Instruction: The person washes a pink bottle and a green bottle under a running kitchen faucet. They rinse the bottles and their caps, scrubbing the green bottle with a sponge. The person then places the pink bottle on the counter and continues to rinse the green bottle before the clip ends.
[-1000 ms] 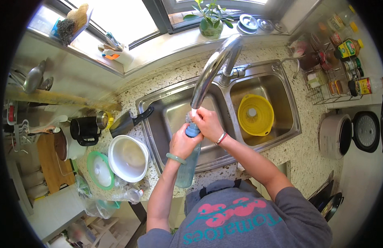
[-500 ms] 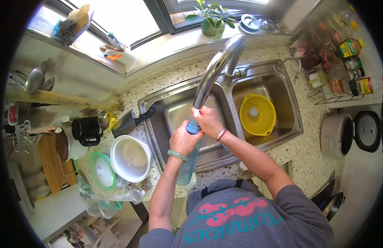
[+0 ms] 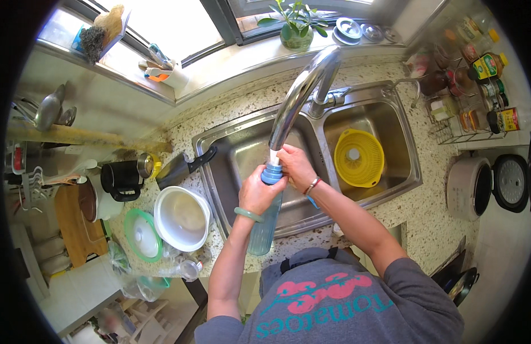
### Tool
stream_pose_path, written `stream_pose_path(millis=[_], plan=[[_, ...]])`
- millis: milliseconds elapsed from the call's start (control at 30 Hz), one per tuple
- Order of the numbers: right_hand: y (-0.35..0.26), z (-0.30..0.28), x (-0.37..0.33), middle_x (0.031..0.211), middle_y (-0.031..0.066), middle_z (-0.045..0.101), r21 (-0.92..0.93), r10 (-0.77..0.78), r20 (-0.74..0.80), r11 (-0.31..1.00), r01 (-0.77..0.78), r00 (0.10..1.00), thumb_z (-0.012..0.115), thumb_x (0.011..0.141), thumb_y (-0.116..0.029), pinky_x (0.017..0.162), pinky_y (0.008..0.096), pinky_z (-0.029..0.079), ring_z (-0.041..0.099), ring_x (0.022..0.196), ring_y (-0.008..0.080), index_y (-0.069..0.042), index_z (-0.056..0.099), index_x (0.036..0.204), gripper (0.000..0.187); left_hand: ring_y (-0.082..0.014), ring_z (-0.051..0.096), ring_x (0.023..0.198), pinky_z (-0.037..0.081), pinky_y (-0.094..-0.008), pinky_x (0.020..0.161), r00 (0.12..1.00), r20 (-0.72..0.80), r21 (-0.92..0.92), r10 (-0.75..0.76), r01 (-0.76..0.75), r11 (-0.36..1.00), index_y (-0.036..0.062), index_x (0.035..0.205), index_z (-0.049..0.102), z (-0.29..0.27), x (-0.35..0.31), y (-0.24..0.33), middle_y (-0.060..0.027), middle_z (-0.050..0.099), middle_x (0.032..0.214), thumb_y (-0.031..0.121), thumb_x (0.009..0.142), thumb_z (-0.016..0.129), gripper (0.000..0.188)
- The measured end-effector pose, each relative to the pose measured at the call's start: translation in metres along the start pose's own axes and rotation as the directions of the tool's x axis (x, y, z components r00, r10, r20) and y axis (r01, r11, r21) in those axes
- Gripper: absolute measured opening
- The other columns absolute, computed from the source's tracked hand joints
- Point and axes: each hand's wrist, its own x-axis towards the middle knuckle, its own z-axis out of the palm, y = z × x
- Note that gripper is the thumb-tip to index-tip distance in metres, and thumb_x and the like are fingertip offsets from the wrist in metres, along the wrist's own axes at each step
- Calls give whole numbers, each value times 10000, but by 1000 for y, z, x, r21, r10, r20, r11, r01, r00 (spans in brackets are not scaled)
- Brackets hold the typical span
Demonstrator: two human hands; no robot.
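Note:
A tall translucent blue water bottle [image 3: 265, 229] is held tilted over the left sink basin, its mouth just under the spout of the curved chrome faucet [image 3: 288, 109]. A white stream of water [image 3: 273, 156] runs from the spout to the bottle's mouth. My left hand [image 3: 260, 192], with a green bangle at its wrist, is wrapped round the upper bottle below its blue ringed neck. My right hand [image 3: 297, 167] is closed beside the mouth and the stream; what its fingers grip is hidden. Something bright blue [image 3: 313, 201] shows under my right wrist.
A yellow colander [image 3: 359, 157] stands in the right basin. On the left, a cleaver [image 3: 185, 167] overlaps the sink rim, beside a white bowl [image 3: 182, 219], a green-rimmed lid [image 3: 143, 235] and a black kettle [image 3: 122, 181]. At right are a spice rack [image 3: 472, 123] and an open rice cooker [image 3: 469, 186].
My right hand has drawn slightly right and down from the spout, so more of the water stream and the bottle's neck shows. My left hand still grips the bottle.

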Motion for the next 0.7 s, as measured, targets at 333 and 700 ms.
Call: stream_pose_path(millis=[333,700], plan=[[-6,0,-6,781,-37,603,-35,121,105,992,-118,987,622,916,-300,602,205,384,520,704,46,-92,638,849,220,-334,673,800,512,-415,691,997,-63,-49,42,-46,998,74,976,637,3,-1,0,-152,690,848,413,713,736,441],[3,-1,0,811,2,582,-223,-163,101,958,182,981,645,896,-231,669,243,447,536,753,69,-29,579,901,213,-218,677,754,512,-346,704,994,-108,-21,19,-22,1000,29,950,636,-3,2,11,-127,689,823,285,732,765,360]])
